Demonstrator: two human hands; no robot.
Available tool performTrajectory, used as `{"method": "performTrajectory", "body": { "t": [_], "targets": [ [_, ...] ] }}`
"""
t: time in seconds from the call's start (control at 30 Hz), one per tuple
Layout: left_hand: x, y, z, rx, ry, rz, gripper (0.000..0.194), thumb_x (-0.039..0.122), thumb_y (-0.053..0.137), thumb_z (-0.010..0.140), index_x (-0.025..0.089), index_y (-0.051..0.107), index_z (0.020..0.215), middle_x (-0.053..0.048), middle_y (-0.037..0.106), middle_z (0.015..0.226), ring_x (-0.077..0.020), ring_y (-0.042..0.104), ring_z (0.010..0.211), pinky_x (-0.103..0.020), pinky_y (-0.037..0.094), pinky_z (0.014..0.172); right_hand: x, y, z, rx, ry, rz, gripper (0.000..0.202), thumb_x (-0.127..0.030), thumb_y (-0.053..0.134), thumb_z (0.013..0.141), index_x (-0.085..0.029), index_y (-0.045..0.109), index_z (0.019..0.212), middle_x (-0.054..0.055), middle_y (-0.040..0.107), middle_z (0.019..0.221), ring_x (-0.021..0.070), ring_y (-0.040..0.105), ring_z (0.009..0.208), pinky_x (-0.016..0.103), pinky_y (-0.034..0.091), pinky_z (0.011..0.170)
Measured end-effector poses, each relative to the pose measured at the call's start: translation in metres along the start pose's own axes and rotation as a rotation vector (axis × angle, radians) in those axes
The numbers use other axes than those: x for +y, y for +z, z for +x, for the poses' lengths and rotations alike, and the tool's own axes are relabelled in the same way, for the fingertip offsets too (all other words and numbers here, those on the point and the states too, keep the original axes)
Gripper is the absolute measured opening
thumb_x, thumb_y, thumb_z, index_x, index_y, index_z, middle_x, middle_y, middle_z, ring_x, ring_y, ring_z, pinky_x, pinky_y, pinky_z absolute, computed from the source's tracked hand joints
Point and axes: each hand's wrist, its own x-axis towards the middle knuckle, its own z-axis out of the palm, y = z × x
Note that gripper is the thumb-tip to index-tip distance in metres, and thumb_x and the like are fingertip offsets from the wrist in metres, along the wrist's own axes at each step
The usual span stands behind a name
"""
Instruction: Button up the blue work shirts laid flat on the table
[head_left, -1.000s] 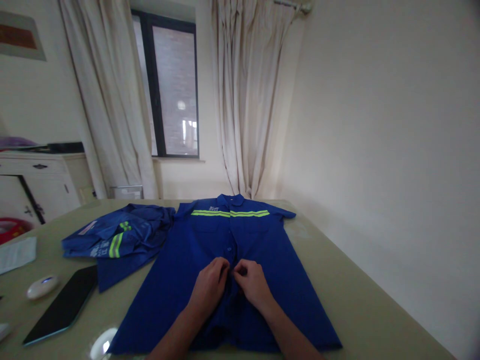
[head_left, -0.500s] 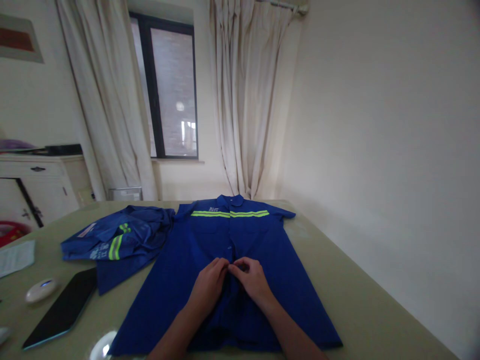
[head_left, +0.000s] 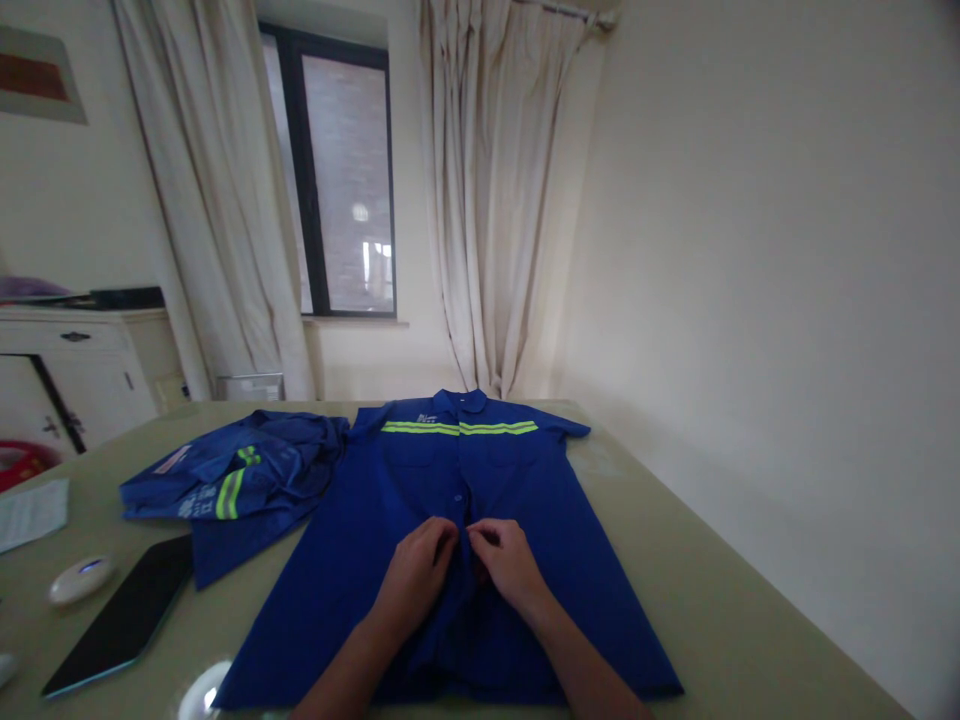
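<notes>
A blue short-sleeved work shirt (head_left: 525, 480) with yellow-green reflective stripes across the chest lies spread out, its collar at the far end. My left hand (head_left: 421, 565) pinches the front placket below the chest, fingers curled together. Just to its right, my right hand (head_left: 510, 560) has thumb and forefinger pressed together at the other side of the front opening. A narrow gap separates the two hands. One button (head_left: 458, 498) shows on the placket above them. The cloth directly under the fingers is hidden.
Left of the shirt lies a crumpled blue work garment (head_left: 277, 465) with reflective bands. Nearer are a dark phone or tablet (head_left: 124, 615), a white oval device (head_left: 81, 580) and a paper sheet (head_left: 34, 515) on the greenish table (head_left: 720, 590). A wall (head_left: 787, 300) borders the right side.
My right hand has shifted slightly right, so the fingertips that nearly met are now a little apart. My left hand has barely moved. The shirt lies in the same place.
</notes>
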Motion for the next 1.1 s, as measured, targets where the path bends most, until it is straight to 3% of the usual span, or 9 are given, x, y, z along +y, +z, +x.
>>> {"method": "performTrajectory", "body": {
  "t": [0.23,0.4,0.6,0.7,0.8,0.87,0.93,1.0,1.1],
  "targets": [
    [0.000,0.003,-0.002,-0.015,-0.011,-0.036,0.023,0.025,0.045,0.097,0.025,0.068,0.095,-0.004,0.075,0.096,-0.0204,0.070,0.091,-0.032,0.050,0.083,-0.002,-0.001,-0.003,0.081,-0.163,-0.251,0.011,-0.020,0.067,0.081,-0.021,0.078,0.082,0.001,0.071,0.076,0.0160,0.064,0.071,0.024,0.044,0.066],
    [0.001,0.005,0.002,-0.013,-0.133,-0.203,0.027,0.042,0.053,0.094,0.023,0.071,0.100,-0.004,0.077,0.090,-0.0203,0.070,0.082,-0.030,0.051,0.076,-0.006,-0.002,-0.008,0.094,-0.217,-0.449,0.017,-0.016,0.062,0.086,-0.024,0.076,0.084,0.001,0.069,0.090,0.0154,0.064,0.080,0.024,0.044,0.072],
    [-0.015,0.002,0.014,-0.096,-0.300,-0.466,0.034,0.049,0.061,0.081,0.017,0.068,0.089,-0.003,0.072,0.076,-0.0186,0.067,0.070,-0.030,0.053,0.068,-0.010,0.000,-0.005,0.162,-0.229,-0.287,0.011,-0.019,0.065,0.083,-0.022,0.073,0.078,0.001,0.067,0.085,0.0146,0.062,0.077,0.024,0.044,0.071],
    [-0.011,0.000,0.012,-0.112,-0.184,-0.332,0.023,0.037,0.058,0.086,0.019,0.066,0.099,-0.002,0.072,0.081,-0.0180,0.067,0.074,-0.029,0.051,0.070,-0.001,0.002,0.003,0.186,-0.060,-0.105,0.006,-0.020,0.068,0.078,-0.020,0.072,0.073,0.000,0.065,0.073,0.0141,0.059,0.068,0.024,0.044,0.065],
    [-0.001,0.002,0.005,-0.126,-0.030,-0.092,0.029,0.021,0.052,0.087,0.026,0.066,0.112,-0.002,0.075,0.097,-0.0194,0.069,0.090,-0.030,0.050,0.082,0.012,0.004,0.009,0.090,0.202,0.078,0.011,-0.026,0.067,0.078,-0.017,0.071,0.073,-0.003,0.060,0.059,0.0117,0.053,0.052,0.023,0.038,0.051],
    [0.005,0.004,0.001,-0.123,0.002,0.002,0.029,0.020,0.050,0.090,0.028,0.069,0.110,-0.003,0.076,0.105,-0.0207,0.069,0.098,-0.032,0.049,0.088,0.019,0.004,0.011,0.019,0.270,0.114,0.015,-0.030,0.066,0.079,-0.017,0.070,0.075,-0.005,0.056,0.053,0.0103,0.049,0.044,0.022,0.034,0.045],
    [0.007,0.005,0.000,-0.114,-0.044,0.044,0.026,0.026,0.046,0.096,0.027,0.071,0.102,-0.003,0.077,0.100,-0.0213,0.070,0.095,-0.032,0.050,0.085,0.021,0.004,0.009,-0.015,0.258,0.054,0.018,-0.031,0.060,0.083,-0.016,0.071,0.080,-0.005,0.055,0.051,0.0107,0.048,0.041,0.022,0.034,0.043],
    [0.007,0.005,0.001,-0.096,-0.096,0.123,0.032,0.031,0.041,0.100,0.025,0.072,0.096,-0.004,0.077,0.094,-0.0225,0.070,0.091,-0.034,0.051,0.083,0.019,0.004,0.006,-0.004,0.177,-0.068,0.023,-0.025,0.052,0.086,-0.018,0.073,0.093,-0.003,0.063,0.059,0.0125,0.056,0.047,0.022,0.040,0.047],
    [0.007,0.008,-0.002,-0.041,-0.073,0.333,0.041,0.022,0.033,0.100,0.021,0.070,0.118,-0.011,0.072,0.121,-0.0268,0.065,0.116,-0.044,0.048,0.100,0.009,0.003,0.000,0.070,0.025,-0.355,0.038,-0.014,0.050,0.083,-0.023,0.073,0.112,0.003,0.077,0.096,0.0173,0.072,0.086,0.026,0.052,0.076]
  ]
}}
